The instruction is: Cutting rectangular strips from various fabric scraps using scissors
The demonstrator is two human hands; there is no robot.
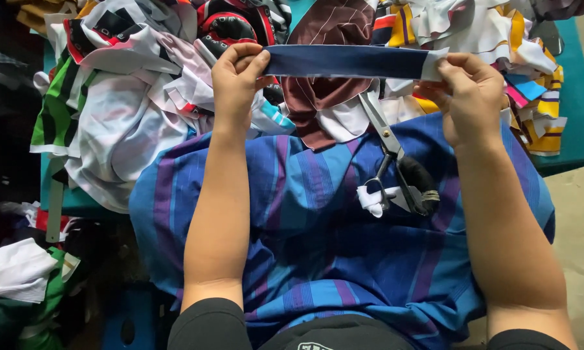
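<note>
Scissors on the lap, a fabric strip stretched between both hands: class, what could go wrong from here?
1. The scissors lie loose on the striped blue cloth over the lap, blades toward the right hand; a shift of the cloth could slide them off or against an arm.
2. The dark blue strip is pinched only at its ends by the left hand and the right; either grip might slip.

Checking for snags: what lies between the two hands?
Head view: only the navy strip stretched from left hand to right hand; maroon cloth lies behind.

Left hand point(239, 79) and right hand point(468, 91) stretch a navy fabric strip point(350, 62) above scissors point(395, 165).
</note>
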